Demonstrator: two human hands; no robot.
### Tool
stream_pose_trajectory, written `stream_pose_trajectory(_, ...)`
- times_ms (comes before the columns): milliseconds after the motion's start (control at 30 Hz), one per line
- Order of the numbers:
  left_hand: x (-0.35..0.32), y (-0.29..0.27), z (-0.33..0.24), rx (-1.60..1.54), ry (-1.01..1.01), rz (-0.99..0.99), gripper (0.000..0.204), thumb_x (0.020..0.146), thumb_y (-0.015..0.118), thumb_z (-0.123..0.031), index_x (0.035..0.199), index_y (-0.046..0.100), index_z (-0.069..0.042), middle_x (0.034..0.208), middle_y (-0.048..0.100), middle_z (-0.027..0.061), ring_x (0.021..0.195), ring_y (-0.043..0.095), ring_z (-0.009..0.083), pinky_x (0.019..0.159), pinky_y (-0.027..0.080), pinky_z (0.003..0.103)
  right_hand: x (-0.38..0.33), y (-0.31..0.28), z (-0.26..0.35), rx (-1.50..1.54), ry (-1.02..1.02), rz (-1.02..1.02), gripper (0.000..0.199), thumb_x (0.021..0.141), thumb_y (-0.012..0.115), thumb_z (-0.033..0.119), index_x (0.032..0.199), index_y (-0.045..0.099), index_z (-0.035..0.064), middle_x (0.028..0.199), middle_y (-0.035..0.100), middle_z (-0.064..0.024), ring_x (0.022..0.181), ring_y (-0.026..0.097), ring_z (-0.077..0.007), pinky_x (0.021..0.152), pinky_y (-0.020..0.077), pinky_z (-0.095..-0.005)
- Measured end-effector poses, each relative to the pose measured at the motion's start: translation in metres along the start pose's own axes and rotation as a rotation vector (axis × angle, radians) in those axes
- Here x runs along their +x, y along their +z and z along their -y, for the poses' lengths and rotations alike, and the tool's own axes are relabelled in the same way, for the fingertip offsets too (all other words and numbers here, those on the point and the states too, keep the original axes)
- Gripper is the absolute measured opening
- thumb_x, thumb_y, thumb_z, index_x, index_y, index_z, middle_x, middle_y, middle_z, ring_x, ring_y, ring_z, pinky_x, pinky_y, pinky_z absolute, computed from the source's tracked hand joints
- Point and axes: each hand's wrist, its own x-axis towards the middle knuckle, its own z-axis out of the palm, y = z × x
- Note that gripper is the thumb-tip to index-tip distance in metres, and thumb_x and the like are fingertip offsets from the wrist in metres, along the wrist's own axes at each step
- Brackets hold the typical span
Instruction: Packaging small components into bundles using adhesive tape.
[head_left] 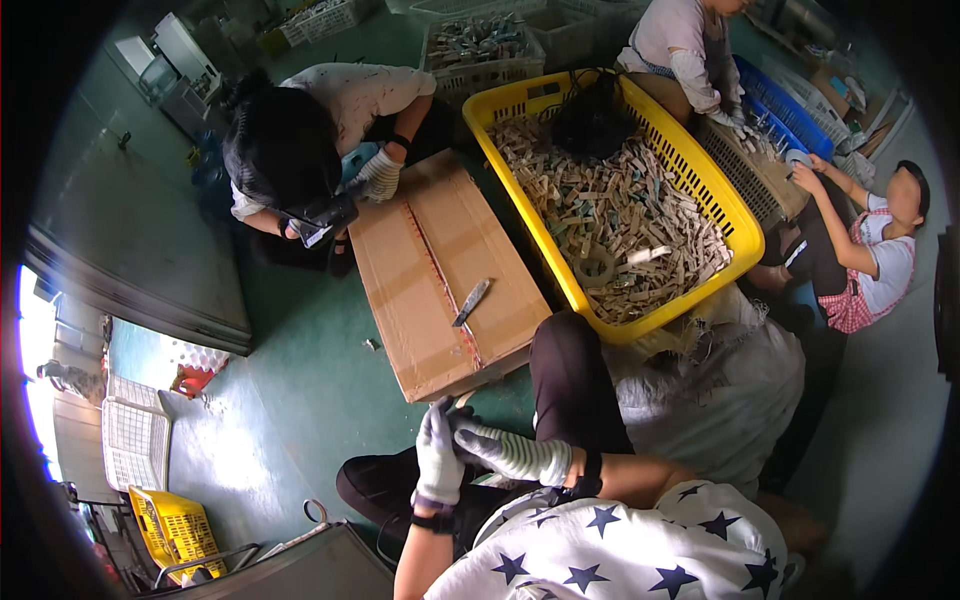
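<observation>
My left hand (438, 462), in a pale glove with grey fingertips, is raised in front of my lap. My right hand (515, 455), in a striped knit glove, meets it from the right. The fingers of both are closed and pressed together. What they hold, if anything, is hidden; a small pale sliver shows at the fingertips. Just beyond them lies a closed cardboard box (440, 260) with a torn red-edged strip along its top. A knife (472, 302) with a grey handle rests on that lid, touched by no one.
A yellow crate (745, 235) full of small pale strip-like pieces stands right of the box, with a dark bundle on top. A white sack (700, 385) bulges beside my knee. One co-worker (290, 150) crouches at the box's far left; two others work at the right near a blue crate (780, 105).
</observation>
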Motion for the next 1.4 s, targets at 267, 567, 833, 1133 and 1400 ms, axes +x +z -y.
stream_pose_trajectory(267,0.079,0.011,0.020,0.794,0.416,-0.156,0.034,0.097,0.058,-0.029,0.084,0.068,0.001,0.071,0.064,0.0002,0.067,0.052,0.0077,0.063,0.044,0.025,0.018,-0.012,0.009,0.752,-0.002,0.031,0.037,0.101,0.044,0.033,0.129,0.053,0.0088,0.125,0.057,-0.0009,0.122,0.047,-0.0114,0.109,0.0328,-0.0313)
stream_pose_trajectory(567,0.094,0.019,0.020,0.774,0.380,-0.165,0.026,0.096,0.060,-0.021,0.087,0.068,0.002,0.073,0.068,0.0067,0.065,0.052,0.0082,0.066,0.046,0.028,-0.008,-0.019,0.006,0.346,-0.137,-0.039,0.052,0.104,0.034,0.035,0.150,0.028,0.0105,0.147,0.037,-0.0053,0.130,0.036,-0.0161,0.114,0.0242,-0.0324)
stream_pose_trajectory(833,0.103,0.030,0.015,0.423,0.181,-0.137,0.020,0.093,0.064,-0.013,0.108,0.067,0.000,0.084,0.066,-0.0008,0.072,0.054,0.0065,0.069,0.046,0.023,-0.017,0.000,0.051,-0.069,-0.258,-0.199,0.077,0.096,0.058,0.030,0.152,0.013,0.0034,0.153,0.026,-0.0152,0.141,0.024,-0.0206,0.117,0.0158,-0.0350)
stream_pose_trajectory(1133,0.163,-0.025,0.020,0.743,0.394,-0.014,0.041,0.085,0.068,-0.003,0.124,0.059,-0.006,0.104,0.064,0.0048,0.084,0.058,0.0122,0.077,0.049,0.026,-0.048,-0.170,0.196,-1.317,-0.733,-0.785,0.073,0.077,0.075,0.014,0.140,0.038,0.0054,0.138,0.043,-0.0166,0.125,0.045,-0.0317,0.104,0.0408,-0.0403)
stream_pose_trajectory(1400,0.166,-0.001,0.065,0.660,0.232,0.027,0.034,0.088,0.066,-0.008,0.121,0.060,-0.002,0.104,0.067,0.0085,0.093,0.062,0.0136,0.084,0.050,0.027,-0.085,-0.429,0.290,-2.239,0.580,-1.041,0.043,0.092,0.052,0.029,0.134,0.053,0.0176,0.144,0.045,-0.0108,0.132,0.042,-0.0275,0.108,0.0336,-0.0405)
